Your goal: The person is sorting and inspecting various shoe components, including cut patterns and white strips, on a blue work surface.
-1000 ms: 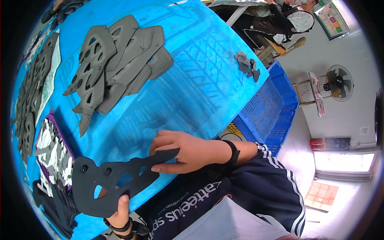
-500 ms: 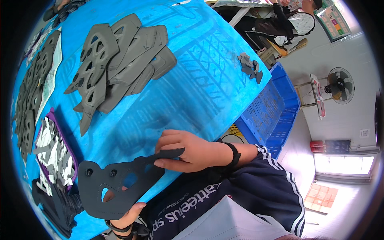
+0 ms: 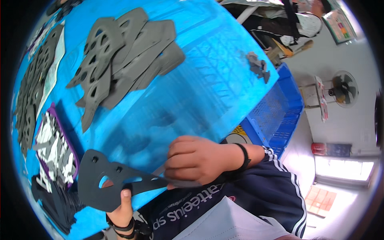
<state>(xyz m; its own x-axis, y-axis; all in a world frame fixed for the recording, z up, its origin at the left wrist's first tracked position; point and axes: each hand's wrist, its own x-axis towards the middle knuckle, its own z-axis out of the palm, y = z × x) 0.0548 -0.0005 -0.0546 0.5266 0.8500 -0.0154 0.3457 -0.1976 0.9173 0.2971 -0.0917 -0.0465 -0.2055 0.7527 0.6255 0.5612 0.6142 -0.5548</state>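
Observation:
A dark grey flat panel [image 3: 94, 192] with cut-out holes and two small black studs is held low over the near left of the blue table. My left hand [image 3: 121, 210] grips its wide lower edge, thumb on top and the other fingers behind the panel. My right hand [image 3: 191, 160] is closed around the narrow right end and smeared a little by motion. Its fingertips and the part of the panel under them are hidden. Beside the panel, on the left, stands a purple-rimmed tray [image 3: 65, 130] full of white and grey strips.
Grey cut-out panels [image 3: 140, 52] lie in an overlapping pile at mid-table. More dark panels [image 3: 38, 92] line the far left. Black strips [image 3: 60, 206] lie at the near left. Small grey scraps [image 3: 258, 68] sit by the right corner, above a blue crate [image 3: 294, 100].
The panel has turned, and its narrow end has dropped toward me. My right hand has moved slightly right and down, with its fingers folded over that end. My left hand keeps its hold.

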